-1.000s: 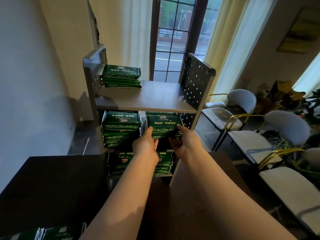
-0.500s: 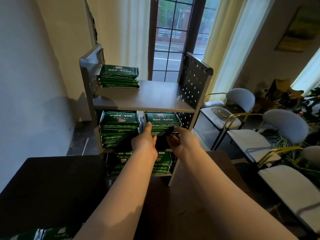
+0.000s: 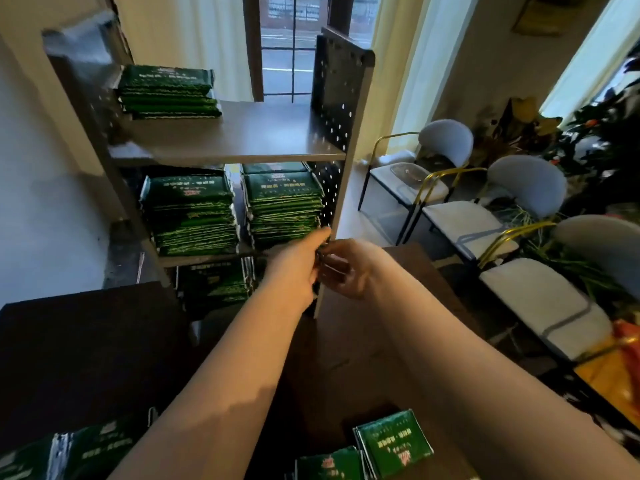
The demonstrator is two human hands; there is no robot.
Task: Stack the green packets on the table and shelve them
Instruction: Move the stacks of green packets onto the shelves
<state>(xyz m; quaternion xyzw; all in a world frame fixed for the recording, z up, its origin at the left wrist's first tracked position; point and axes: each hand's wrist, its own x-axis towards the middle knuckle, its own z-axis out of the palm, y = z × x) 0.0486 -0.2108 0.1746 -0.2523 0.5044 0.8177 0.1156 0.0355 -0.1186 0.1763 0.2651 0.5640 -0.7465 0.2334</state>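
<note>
On the middle shelf [image 3: 201, 260] the green packets [image 3: 284, 206] are now released: the left hand [image 3: 298, 268] and the right hand [image 3: 346, 268] are drawn back, loosely curled, empty. Loose packets [image 3: 393, 443] are left on the tabletop [image 3: 363, 358].

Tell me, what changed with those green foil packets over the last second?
Both hands let go of the right-hand stack of green packets on the grey shelf unit's middle shelf and drew back toward the person; the left hand and right hand now sit close together, holding nothing visible. The other stacks stayed put.
</note>
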